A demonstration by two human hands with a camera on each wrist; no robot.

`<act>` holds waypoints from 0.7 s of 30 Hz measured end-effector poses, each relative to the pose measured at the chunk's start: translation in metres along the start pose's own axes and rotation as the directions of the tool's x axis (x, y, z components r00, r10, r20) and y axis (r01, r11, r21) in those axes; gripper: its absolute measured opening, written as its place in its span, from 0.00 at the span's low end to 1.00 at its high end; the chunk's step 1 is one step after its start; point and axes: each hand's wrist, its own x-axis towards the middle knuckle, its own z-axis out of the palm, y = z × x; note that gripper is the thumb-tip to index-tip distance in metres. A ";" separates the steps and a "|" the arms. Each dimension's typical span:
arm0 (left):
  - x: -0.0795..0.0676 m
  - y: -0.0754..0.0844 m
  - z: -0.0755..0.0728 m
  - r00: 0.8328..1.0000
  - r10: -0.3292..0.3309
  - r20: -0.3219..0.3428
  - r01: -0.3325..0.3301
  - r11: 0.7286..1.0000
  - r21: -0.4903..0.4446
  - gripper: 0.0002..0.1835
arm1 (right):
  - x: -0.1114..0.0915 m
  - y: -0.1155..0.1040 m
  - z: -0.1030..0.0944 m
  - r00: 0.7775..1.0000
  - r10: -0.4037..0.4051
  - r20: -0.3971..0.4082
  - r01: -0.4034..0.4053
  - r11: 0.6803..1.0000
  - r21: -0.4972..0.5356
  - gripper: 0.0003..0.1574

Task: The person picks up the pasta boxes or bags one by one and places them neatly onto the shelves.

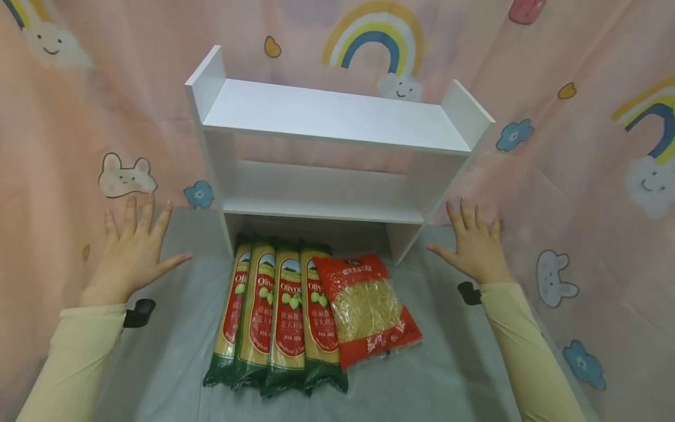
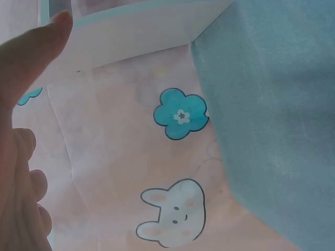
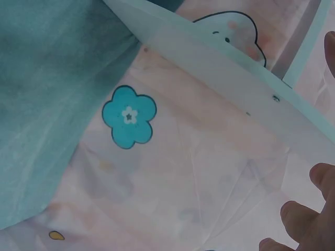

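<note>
My left hand (image 1: 132,252) is held out with its fingers spread, left of the white shelf (image 1: 327,120), holding nothing. On the other side, my right hand (image 1: 477,249) has its fingers spread too and grips nothing. Between them, several long spaghetti packs (image 1: 289,310) with red labels and green ends lie side by side, their far ends at the shelf's bottom opening. A red bag of noodles (image 1: 369,305) with a clear middle lies at an angle against the rightmost pack. Both wrist views show fingers and the shelf's side panels (image 2: 131,39).
The shelf has two white boards, an upper and a middle one, between upright side panels. A pink curtain (image 1: 311,23) printed with rainbows, clouds and rabbits hangs behind and at both sides. Grey cloth (image 1: 422,387) covers the surface under the packs.
</note>
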 end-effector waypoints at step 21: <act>0.007 0.005 0.000 0.999 0.000 0.038 0.000 1.000 -0.015 0.52 | -0.005 0.000 0.006 0.998 0.014 0.066 -0.017 0.999 0.039 0.62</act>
